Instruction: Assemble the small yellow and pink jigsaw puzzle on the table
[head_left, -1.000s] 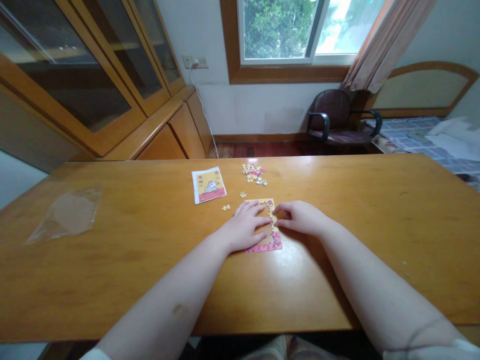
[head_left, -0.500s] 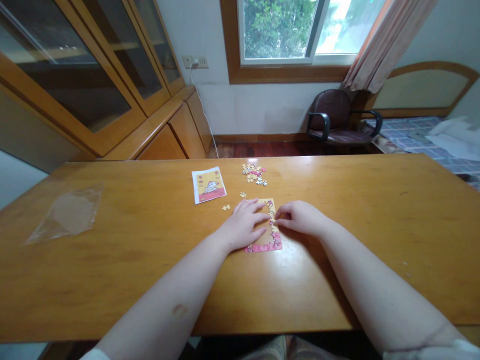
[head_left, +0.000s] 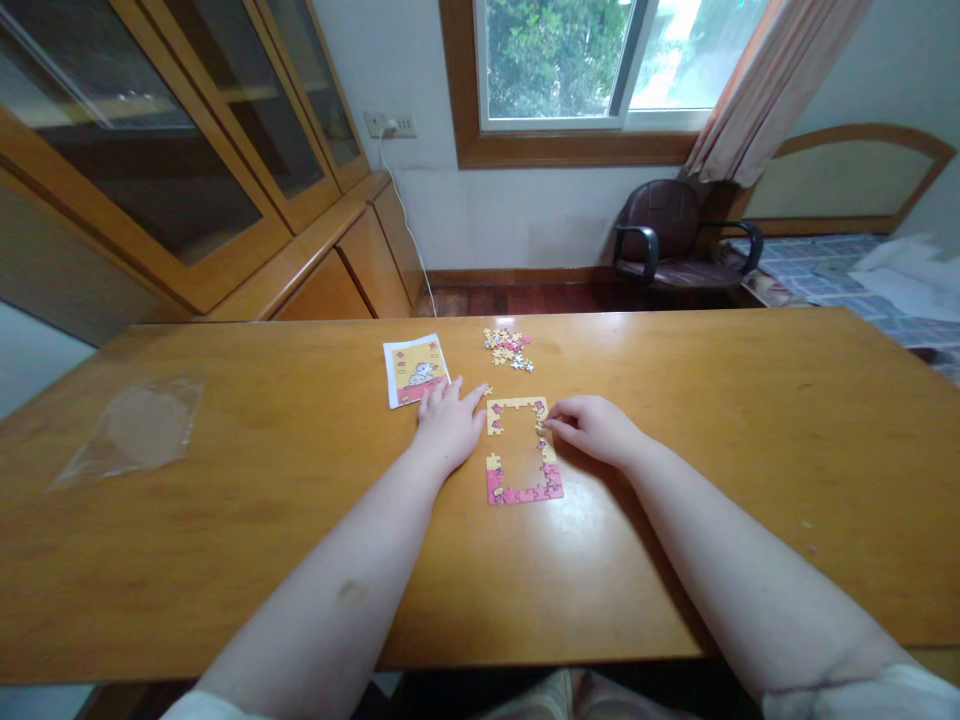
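Daylight enters through the window [head_left: 559, 60], overexposed at right; glare spots the counter [head_left: 577, 560]; the right forearm [head_left: 712, 530] casts shadow; edges stretch.

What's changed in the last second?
Left hand came off the puzzle border and moved left and slightly away from the person, over to the card's near right corner; the border's left-side gap now shows. One loose piece is now hidden by that hand. Right hand shifted slightly farther away along the border's right side. Unchanged: card, pile, bag.
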